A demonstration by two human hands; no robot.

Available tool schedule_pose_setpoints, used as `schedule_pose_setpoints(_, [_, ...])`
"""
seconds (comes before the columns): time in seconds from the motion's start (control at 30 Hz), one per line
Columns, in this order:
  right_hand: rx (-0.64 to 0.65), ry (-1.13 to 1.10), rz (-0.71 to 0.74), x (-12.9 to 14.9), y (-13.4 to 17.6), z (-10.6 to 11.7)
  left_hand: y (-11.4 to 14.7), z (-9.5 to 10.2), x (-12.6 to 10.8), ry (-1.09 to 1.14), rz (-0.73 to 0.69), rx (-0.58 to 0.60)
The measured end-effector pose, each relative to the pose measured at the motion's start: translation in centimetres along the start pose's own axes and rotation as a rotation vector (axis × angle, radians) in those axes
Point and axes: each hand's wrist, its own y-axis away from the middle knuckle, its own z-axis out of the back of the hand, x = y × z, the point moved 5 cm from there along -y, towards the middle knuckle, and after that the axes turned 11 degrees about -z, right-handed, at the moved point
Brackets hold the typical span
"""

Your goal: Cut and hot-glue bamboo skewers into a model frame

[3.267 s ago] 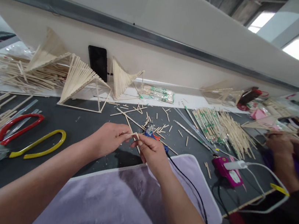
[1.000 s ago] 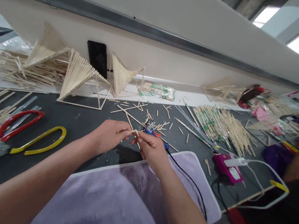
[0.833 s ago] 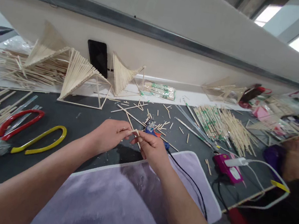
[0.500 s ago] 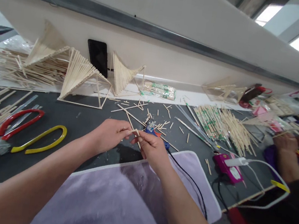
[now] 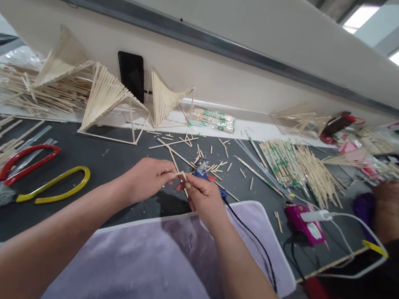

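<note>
We have two thin sticks (image 5: 174,162) meeting at a corner at the centre of the frame, above the dark tabletop (image 5: 109,156). Our left hand (image 5: 151,177) pinches them between thumb and forefinger; our right hand (image 5: 203,197) grips just beside it, fingertips drawn in on the corner's other side. We cannot tell whether the joint is bonded; if it is not, uneven pressure from either pinch could twist the angle. Just behind the right fingers lies what looks like a blue glue gun (image 5: 202,170); if its tip is hot, a careless knuckle could get burnt. Its black cord (image 5: 256,249) crosses the lilac cloth (image 5: 123,267) at lower right, where a forearm might snag it.
</note>
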Motion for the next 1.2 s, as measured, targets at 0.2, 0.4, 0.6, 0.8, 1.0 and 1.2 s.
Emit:
schedule_pose_setpoints(0.2, [0.009,-0.004,-0.011,-0.09,-0.01,-0.02,-0.01,0.08,-0.09,0.009,-0.003,-0.008])
schedule_pose_setpoints(0.4, [0.006,-0.017,-0.020,-0.02,0.03,-0.04,0.01,0.01,-0.03,0.011,0.004,-0.002])
schedule_pose_setpoints(0.6, [0.010,-0.002,-0.013,-0.10,0.05,-0.06,0.00,0.02,-0.06,0.010,-0.005,-0.011])
schedule_pose_setpoints(0.8, [0.016,-0.002,-0.016,-0.15,0.05,-0.05,0.02,0.06,-0.15,0.009,0.000,-0.001])
schedule_pose_setpoints(1.0, [0.011,-0.016,-0.020,-0.19,0.05,-0.04,0.05,0.00,-0.08,0.007,-0.012,-0.002])
schedule_pose_setpoints(1.2, [0.011,-0.004,-0.002,-0.08,0.07,-0.03,0.04,0.02,-0.02,0.004,0.006,-0.006])
